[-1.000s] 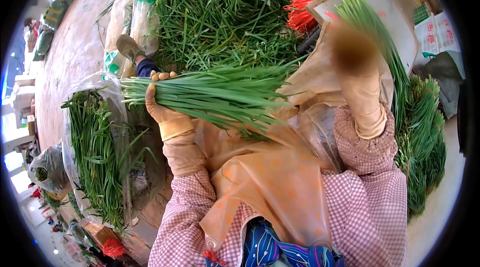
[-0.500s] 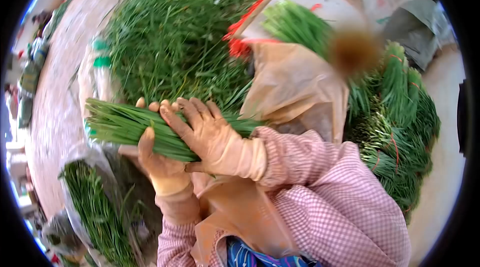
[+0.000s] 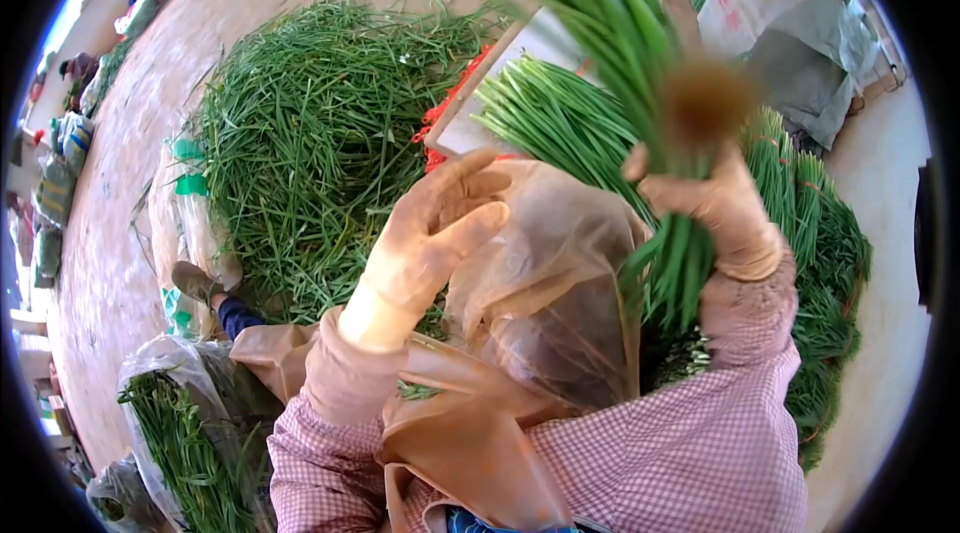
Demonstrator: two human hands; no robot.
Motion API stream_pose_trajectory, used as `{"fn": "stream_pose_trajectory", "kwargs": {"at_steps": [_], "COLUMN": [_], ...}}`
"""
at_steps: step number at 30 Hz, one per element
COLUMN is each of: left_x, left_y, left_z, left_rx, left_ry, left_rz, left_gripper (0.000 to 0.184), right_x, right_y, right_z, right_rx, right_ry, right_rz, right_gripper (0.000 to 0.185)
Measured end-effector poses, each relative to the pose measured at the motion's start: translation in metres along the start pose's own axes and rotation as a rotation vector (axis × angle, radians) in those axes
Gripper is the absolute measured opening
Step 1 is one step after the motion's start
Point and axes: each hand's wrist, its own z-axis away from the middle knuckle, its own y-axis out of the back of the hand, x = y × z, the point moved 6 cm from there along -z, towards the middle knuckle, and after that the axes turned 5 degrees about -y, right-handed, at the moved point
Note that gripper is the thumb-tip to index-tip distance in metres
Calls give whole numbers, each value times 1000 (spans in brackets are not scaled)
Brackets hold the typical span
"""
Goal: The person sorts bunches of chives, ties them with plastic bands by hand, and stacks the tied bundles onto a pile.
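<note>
My right hand (image 3: 735, 213), in a pale stained glove, grips a bunch of garlic chives (image 3: 625, 18). The long green leaves stand up from the fist, blurred at the tips, and the other end hangs below it. A round brown blur in front of the lens hides part of the bunch. My left hand (image 3: 425, 238), gloved as well, is raised over my lap with bent fingers apart and nothing in it. More chives (image 3: 565, 118) lie on a white board (image 3: 465, 128) beyond a brownish plastic sheet (image 3: 540, 233).
A big heap of loose green leaves (image 3: 310, 123) covers the floor ahead. Tied chive bundles (image 3: 825, 273) are stacked on the right. At the left stands a plastic bag of greens (image 3: 195, 433). Red ties (image 3: 435, 123) lie along the board's edge; a grey-green sack (image 3: 815, 58) is behind.
Both hands held the bunch over my lap half a second ago. The left has let go; the right has carried chives up and to the right, over the board.
</note>
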Motion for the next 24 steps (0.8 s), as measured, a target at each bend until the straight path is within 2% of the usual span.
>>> {"fn": "stream_pose_trajectory", "kwargs": {"at_steps": [1, 3, 4, 6, 8, 9, 10, 11, 12, 13, 14, 15, 17, 18, 20, 22, 23, 24], "left_x": [-20, -44, -54, -71, -90, -96, -103, -111, -112, -108, -112, -112, -109, -107, -104, -108, -110, -111], "left_y": [10, 20, 24, 19, 15, 15, 17, 17, 24, 27, 24, 22, 16, 15, 9, 14, 16, 17], "left_z": [-12, -31, -38, -47, -55, -58, -62, -64, -64, -63, -64, -65, -68, -69, -74, -77, -78, -79], "left_rx": [24, 37, 46, 43, 108, 151, 195, 198, 303, 405, 404, 456, 495, 499, 372, 361, 361, 359], "left_ry": [-22, 39, 106, 240, 319, 339, 360, 363, 227, 89, 94, 5, -127, -127, -144, -134, -109, -85], "left_rz": [-38, -154, -271, -247, -179, -180, -181, -181, -283, -383, -383, -281, -107, -101, -71, -138, -95, -52], "left_gripper": [53, 50, 48, 45, 42, 42, 43, 43, 43, 43, 43, 42, 44, 44, 41, 36, 31, 27], "right_x": [-3, -13, -7, 18, 45, 69, 89, 96, 97, 91, 85, 82, 74, 73, 71, 59, 62, 64], "right_y": [22, 45, 50, 51, 28, 18, 5, 2, -3, -1, 3, 7, 15, 18, 21, 12, 3, -5], "right_z": [-7, -19, -28, -49, -61, -75, -91, -92, -90, -88, -86, -84, -83, -84, -92, -101, -105, -107], "right_rx": [74, 171, 167, 164, 204, 145, 88, 132, 177, 173, 89, 5, -42, -90, -107, -7, -7, -5], "right_ry": [87, 350, 353, 337, 581, 594, 471, 446, 418, 414, 328, 239, 240, 246, 278, 384, 486, 486], "right_rz": [100, 395, 396, 594, 954, 994, 1126, 1197, 1266, 1263, 1313, 1362, 1325, 1282, 1177, 899, 934, 934], "right_gripper": [70, 74, 74, 77, 82, 88, 91, 92, 94, 94, 96, 98, 101, 103, 104, 101, 97, 97]}}
